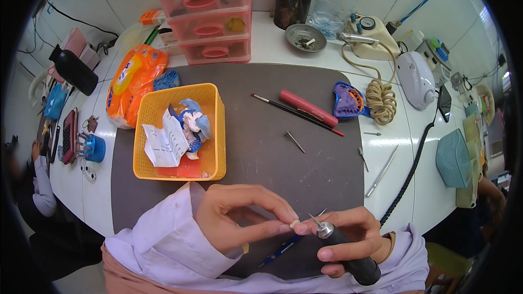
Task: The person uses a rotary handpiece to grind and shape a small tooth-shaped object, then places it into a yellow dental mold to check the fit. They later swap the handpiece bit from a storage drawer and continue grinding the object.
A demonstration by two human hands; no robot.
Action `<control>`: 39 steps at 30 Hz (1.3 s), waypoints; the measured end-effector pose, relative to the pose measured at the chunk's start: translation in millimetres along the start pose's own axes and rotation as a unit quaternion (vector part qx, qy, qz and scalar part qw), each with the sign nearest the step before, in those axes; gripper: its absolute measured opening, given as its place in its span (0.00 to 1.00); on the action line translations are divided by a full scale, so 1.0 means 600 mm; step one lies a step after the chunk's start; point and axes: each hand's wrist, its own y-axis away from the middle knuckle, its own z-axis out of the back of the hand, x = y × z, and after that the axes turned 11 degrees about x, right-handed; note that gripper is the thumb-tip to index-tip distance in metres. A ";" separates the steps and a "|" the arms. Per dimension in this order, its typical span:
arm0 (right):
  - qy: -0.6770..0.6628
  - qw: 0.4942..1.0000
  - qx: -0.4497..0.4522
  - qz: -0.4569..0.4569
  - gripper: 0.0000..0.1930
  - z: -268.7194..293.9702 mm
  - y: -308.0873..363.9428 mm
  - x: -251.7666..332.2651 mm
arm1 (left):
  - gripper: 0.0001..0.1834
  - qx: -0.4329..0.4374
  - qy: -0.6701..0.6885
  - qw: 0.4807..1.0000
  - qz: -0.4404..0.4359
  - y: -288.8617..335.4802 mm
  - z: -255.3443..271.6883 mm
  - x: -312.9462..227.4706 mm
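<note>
Small pale piece (295,223) is in the left grip (229,215), up over the near part of the gray mat (245,136). That thumb and pointer finger are pinched nearly together, with just the little piece between them. The right grip (364,226) is curled round the black handle of a hand tool (362,271). Its thin metal tip (315,219) points up and to the left, near the piece. I cannot tell if the right pointer finger touches the piece, but it is right by it.

To do this well, I think both hands should lean on each other or on the worktop (98,198), so nothing wobbles. A snug pinch seems best: too loose and the piece could fly off, too hard and it could slip. Fingertips should keep clear of the sharp tip. Small, light touches look safer than big pushes. The blue pen-shaped tool (284,248) under the hands could be moved for more room.
</note>
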 end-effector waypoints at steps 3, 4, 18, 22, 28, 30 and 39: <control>-0.002 1.000 -0.005 0.002 0.12 -0.001 -0.003 0.001 | 0.08 -0.005 0.030 1.000 0.005 0.002 -0.003 0.002; 0.002 1.000 -0.010 0.003 0.12 0.000 -0.005 0.002 | 0.08 -0.001 0.055 0.998 0.012 0.001 -0.003 0.000; -0.027 0.996 -0.082 -0.035 0.17 0.005 -0.018 0.006 | 0.08 -0.057 0.099 0.992 0.061 0.004 -0.009 -0.006; 0.007 0.999 -0.043 -0.023 0.16 0.024 -0.012 -0.006 | 0.08 -0.053 0.089 0.994 0.045 0.003 -0.010 -0.007; -0.110 0.979 -0.175 0.005 0.16 -0.008 -0.011 -0.014 | 0.08 -0.036 0.044 0.998 0.021 0.003 -0.010 -0.006; -0.107 0.980 -0.169 0.003 0.17 -0.009 -0.015 -0.010 | 0.08 -0.030 0.016 0.999 0.023 0.003 -0.008 -0.008; -0.079 0.990 -0.102 -0.055 0.18 -0.004 -0.021 0.000 | 0.14 -0.065 0.034 0.995 -0.063 0.008 -0.021 0.007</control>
